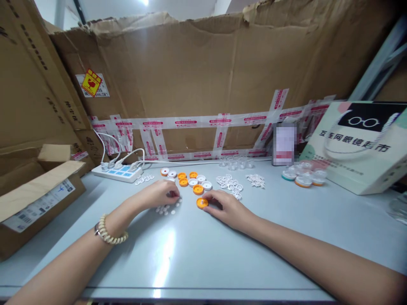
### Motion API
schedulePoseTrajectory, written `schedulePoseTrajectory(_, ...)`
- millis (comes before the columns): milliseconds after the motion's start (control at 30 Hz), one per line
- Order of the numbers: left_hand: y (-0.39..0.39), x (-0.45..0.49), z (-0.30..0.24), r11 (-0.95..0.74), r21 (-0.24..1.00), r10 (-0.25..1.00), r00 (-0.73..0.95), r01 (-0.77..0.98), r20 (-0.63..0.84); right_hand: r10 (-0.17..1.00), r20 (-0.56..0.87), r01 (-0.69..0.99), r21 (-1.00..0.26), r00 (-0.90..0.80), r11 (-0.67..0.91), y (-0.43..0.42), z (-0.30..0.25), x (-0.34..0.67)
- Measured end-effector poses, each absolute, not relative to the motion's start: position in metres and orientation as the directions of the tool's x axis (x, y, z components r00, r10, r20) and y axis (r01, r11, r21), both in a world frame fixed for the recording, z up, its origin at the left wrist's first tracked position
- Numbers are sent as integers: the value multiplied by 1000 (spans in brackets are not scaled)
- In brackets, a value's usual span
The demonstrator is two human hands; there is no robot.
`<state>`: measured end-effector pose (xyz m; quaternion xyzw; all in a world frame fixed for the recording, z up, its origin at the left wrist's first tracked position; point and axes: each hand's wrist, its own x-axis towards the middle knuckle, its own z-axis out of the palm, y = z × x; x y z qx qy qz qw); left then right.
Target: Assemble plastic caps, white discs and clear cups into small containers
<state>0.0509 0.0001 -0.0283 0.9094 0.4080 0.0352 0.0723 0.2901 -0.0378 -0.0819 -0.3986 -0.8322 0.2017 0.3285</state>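
Note:
My right hand (224, 207) grips the rim of an orange round cap (200, 204) that lies on the table, with a small white piece at its centre. To the left, my left hand (163, 192) is closed in a pinch over a scatter of small white discs (165, 209). Whatever may be between those fingertips is too small to make out. Just beyond both hands sit several more orange caps (197, 189) and white caps (206, 185), open side up.
Behind the caps lie a heap of white plastic parts (229, 183), a smaller heap (255, 181) and clear domes (235, 163). A power strip (117, 173) and an open carton (41, 199) stand left. On the right are assembled domes (303, 180), a phone (284, 146) and a paper bag (352, 165).

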Motion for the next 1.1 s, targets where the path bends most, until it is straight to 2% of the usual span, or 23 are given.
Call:
schedulePoseTrajectory(200,-4,63,-33,-663,61,745,652,746,141,795,386,515,-612,-468,600,-38,-82,290)
schedulePoseTrajectory(367,-19,83,-41,-838,46,523,778,544,348,782,393,475,-632,-484,612,-38,-84,291)
schedulePoseTrajectory(467,-23,89,-50,-880,-6,435,809,476,395,779,396,456,-645,-486,613,-37,-84,292)
schedulePoseTrajectory(700,-22,88,-58,-874,-174,370,854,453,365,771,400,448,-644,-495,621,-38,-82,290)
schedulePoseTrajectory(900,-24,84,-55,-884,-235,329,895,404,300,767,407,454,-631,-496,629,-38,-83,291)
schedulePoseTrajectory(1000,-24,81,-53,-883,-230,333,891,409,308,766,409,456,-627,-496,631,-38,-83,291)
schedulePoseTrajectory(1100,-23,79,-49,-875,-146,392,852,462,348,757,412,450,-623,-507,640,-39,-82,292)
